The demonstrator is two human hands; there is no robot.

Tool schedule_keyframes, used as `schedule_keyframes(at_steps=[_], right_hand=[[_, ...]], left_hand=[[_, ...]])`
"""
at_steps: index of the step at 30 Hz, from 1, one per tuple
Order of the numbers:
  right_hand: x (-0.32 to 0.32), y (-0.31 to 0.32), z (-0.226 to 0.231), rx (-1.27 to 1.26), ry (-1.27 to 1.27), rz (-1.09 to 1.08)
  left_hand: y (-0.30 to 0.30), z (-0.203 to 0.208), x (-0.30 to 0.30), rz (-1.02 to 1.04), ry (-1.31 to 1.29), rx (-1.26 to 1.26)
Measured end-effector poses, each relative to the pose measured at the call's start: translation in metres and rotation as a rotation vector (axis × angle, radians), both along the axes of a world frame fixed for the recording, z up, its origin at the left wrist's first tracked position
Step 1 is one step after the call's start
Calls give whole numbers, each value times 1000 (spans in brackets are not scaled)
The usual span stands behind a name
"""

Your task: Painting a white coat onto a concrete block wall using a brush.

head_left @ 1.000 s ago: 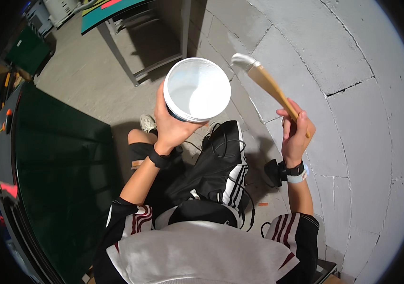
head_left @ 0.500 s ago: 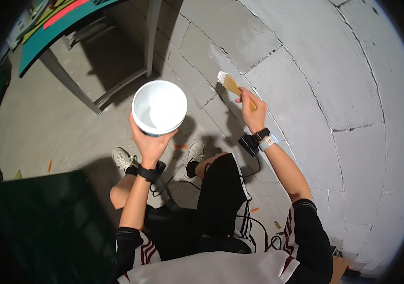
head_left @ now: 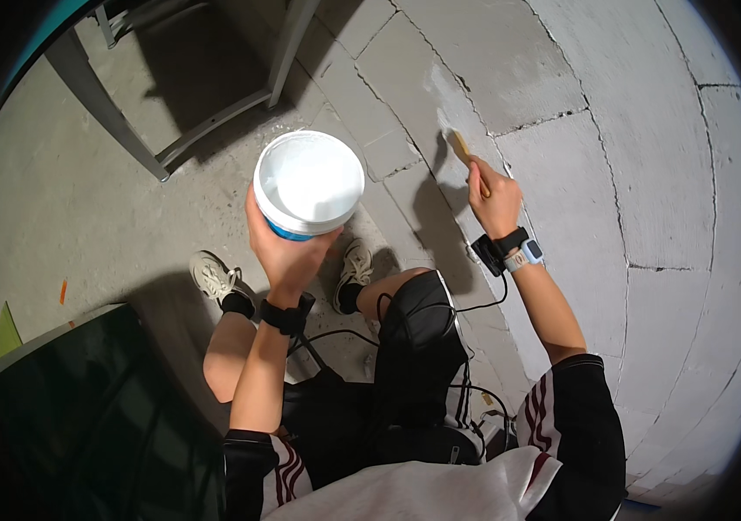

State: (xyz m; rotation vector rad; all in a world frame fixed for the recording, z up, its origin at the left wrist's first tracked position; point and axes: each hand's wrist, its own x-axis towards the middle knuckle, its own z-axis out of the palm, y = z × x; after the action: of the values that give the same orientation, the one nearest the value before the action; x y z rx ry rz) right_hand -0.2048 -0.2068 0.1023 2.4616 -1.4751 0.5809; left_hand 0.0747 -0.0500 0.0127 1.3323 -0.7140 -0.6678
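Spreading across my lap in shirt (head_left: 423, 491) and black shorts (head_left: 418, 339), the near part of my view is all clothing, with a black cable (head_left: 344, 333) looping by my knee; beyond it my left hand (head_left: 288, 259) is curled round the lower side of a white tub (head_left: 301, 221), palm beneath and mouth tipped toward me; the inside looks white, though I cannot tell how much is in it.

My right hand (head_left: 496, 204) is closed on the wooden handle of a brush (head_left: 460, 149), to the right of the tub and well apart from it; a second ago I had the brush raised with its bristles pointing up and away, and now its tip has come down to the grey block wall (head_left: 544, 161), at a paler, damp-looking patch (head_left: 450, 113); it seems to touch there, but the bristles blend into the wall; I take that shift to mean the work is now at the wall rather than at the tub.

Farther off, my pale shoes (head_left: 212, 276) rest on the concrete floor (head_left: 84, 217); past them stand the metal legs (head_left: 97, 104) of a bench, with a sliver of its teal top (head_left: 45, 28) at the edge.
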Motion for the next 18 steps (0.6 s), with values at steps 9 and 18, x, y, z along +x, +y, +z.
schedule_keyframes(at_steps=[9,18], right_hand=[[-4,-4,-5,-33,226,73],[0,-28,4,-77,152,173]], left_hand=[[7,-6,2,43,-17,-17],[-2,-5,-7,23,-43,-21]])
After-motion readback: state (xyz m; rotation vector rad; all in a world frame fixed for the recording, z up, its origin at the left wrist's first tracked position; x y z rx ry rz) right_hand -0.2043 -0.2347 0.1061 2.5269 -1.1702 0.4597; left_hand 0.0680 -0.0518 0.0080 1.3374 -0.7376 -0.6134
